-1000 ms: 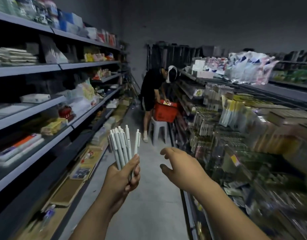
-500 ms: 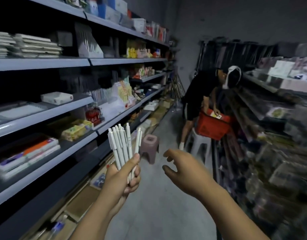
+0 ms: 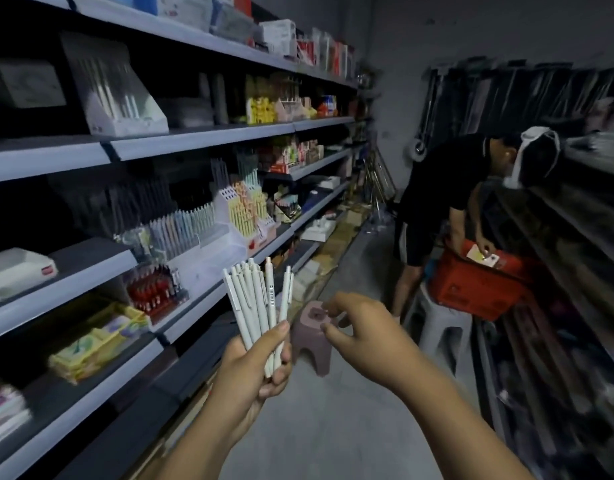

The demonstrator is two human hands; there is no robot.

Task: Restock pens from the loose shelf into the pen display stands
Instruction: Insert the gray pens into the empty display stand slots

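My left hand [image 3: 253,372] grips a bundle of several white pens [image 3: 255,306], tips up, held in front of the left shelving. My right hand [image 3: 364,327] hovers just right of the bundle with loosely curled fingers and holds nothing. A tiered white pen display stand [image 3: 226,244] with pastel pens stands on the middle shelf. Beside it a second stand [image 3: 250,209] carries yellow and green pens. A small rack of red pens [image 3: 156,294] sits on the shelf below.
A pink stool [image 3: 312,337] stands on the aisle floor just beyond my hands. Farther on, a person bends over a red basket [image 3: 478,285] set on a grey stool [image 3: 440,327]. Shelves line both sides of the aisle. A white box display [image 3: 122,98] sits on the upper left shelf.
The view has swung left toward the left shelving, bringing the pen display stands into sight. My left hand kept its grip on the pens. My right hand moved closer to the bundle.
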